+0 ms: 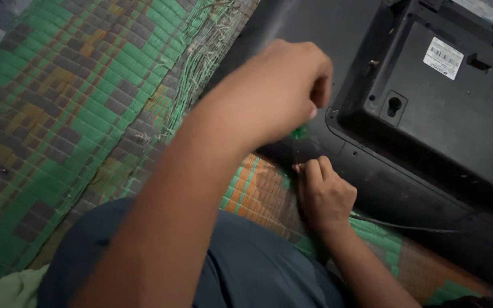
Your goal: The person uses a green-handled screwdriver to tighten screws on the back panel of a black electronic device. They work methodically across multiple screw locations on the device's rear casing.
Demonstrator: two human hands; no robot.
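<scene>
On a woven floor mat (87, 97), one flat black appliance (429, 114) lies back-side up; looks like the rear of a flat screen, hard matte plastic with a raised rectangular housing in the middle.

Counts:
- Hands: two, both the person's own.
- Keyhole-shaped mounting slots on the raised housing: two visible, one near its left edge, one at lower right.
- White rectangular labels on the housing: two, one large, one small near the upper right edge.
- Thin dark cable (406, 227): one, running along the mat just below the appliance's lower edge.
- Green-handled tool (299, 133): one; only a small green tip shows under the fist, so its kind cannot be told.

Left hand (275, 91): closed into a fist around the green-handled tool, held above the lower left edge of the appliance. Blurred in the picture.

Right hand (323, 191): fingers curled together, fingertips pressed at the appliance's lower edge, directly below the tool. Whether it pinches something small cannot be told.

Mat: plaited strips in green, orange and grey-brown blocks, flat checker texture; its edge near the appliance is frayed, with loose green and pale strands.

Dark blue cloth (246, 268) covers the person's knee at lower centre, smooth and soft.
</scene>
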